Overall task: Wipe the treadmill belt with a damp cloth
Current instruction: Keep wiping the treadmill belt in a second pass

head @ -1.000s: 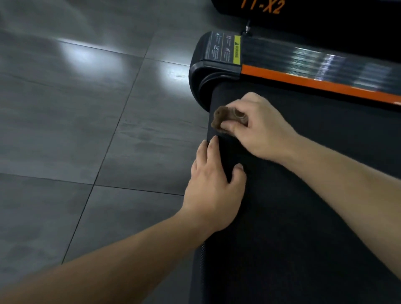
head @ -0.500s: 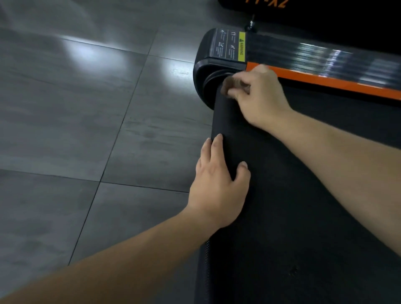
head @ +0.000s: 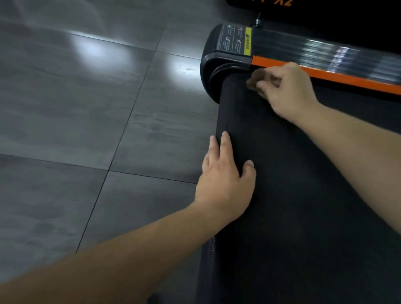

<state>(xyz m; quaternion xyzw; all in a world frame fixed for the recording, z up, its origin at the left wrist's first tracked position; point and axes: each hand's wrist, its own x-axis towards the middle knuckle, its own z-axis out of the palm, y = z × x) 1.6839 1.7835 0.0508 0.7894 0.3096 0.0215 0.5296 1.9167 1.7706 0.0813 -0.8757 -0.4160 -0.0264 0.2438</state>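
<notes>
Since a second ago the cloth (head: pixel 254 80) has been carried from the left edge of the belt (head: pixel 303 195) up to its far left corner, while the left hand (head: pixel 225 180) has been kept where it was. Now the cloth, a small brown bunched wad, is pressed on the belt just below the orange strip (head: pixel 351 82) and just beside the black end cap (head: pixel 211 71). It is pinched by the right hand (head: pixel 288 91), whose grip is curled tightly round it, the thumb underneath and the knuckles raised; only the wad's left part is seen past the fingers, and it is blurred. The left hand is laid flat on the belt's rounded left edge, nearer the camera and well apart from the cloth; its grip is spread, the fingers straight along the edge and the thumb set out to the right on the dark surface, nothing being held. Both bare forearms are seen reaching in from the near side. Beyond the orange strip a glossy black side rail (head: pixel 325 50) is seen, with a warning label (head: pixel 238 40) partly in yellow at its left end. Orange lettering (head: pixel 271 2), cut off by the frame, is seen on a black part at the top. To the left, a floor (head: pixel 86 108) of large grey tiles is lit by pale reflections.
</notes>
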